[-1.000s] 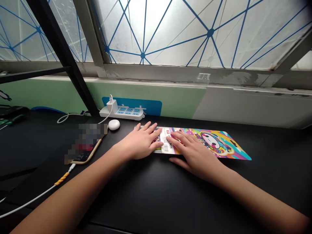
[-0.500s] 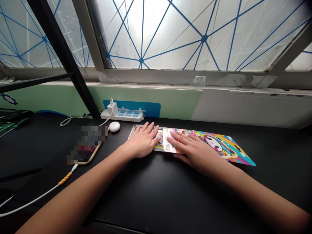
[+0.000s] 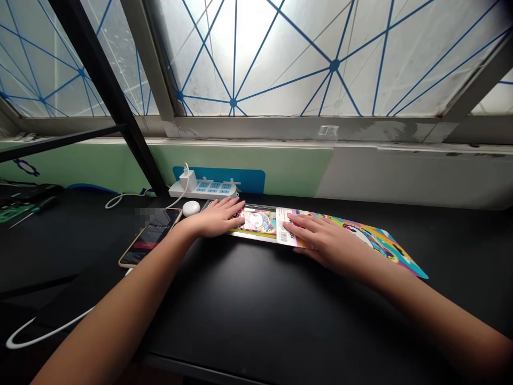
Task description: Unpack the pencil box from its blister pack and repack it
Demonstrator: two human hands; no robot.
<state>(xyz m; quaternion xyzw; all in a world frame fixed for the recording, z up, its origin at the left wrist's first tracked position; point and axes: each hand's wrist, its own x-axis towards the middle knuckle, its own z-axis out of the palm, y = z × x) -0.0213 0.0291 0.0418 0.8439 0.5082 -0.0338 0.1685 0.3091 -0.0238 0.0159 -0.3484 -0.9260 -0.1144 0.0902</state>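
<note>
My left hand (image 3: 216,218) lies flat with fingers stretched over the left end of a long clear plastic case (image 3: 254,235). Inside the case shows a colourful cartoon picture (image 3: 259,220). Resting on the white barcode label (image 3: 282,227) and the card beside it, my right hand (image 3: 323,239) has its fingers extended. This bright printed card (image 3: 395,248), with a cartoon face, overlaps or joins the right side of the case and runs out beneath my right hand and wrist. Part of the case is hidden under my left hand.
Left of the case, a phone (image 3: 152,238) lies with a white cable (image 3: 52,336) near its lower end. Behind it are a white round earbud case (image 3: 191,208) and a power strip (image 3: 208,188) with a charger. A screwdriver (image 3: 42,206) lies far left. A black post (image 3: 116,96) rises from the desk.
My left hand has slid left along the case, uncovering more of the cartoon picture. My right hand and the printed card have shifted slightly right in view.
</note>
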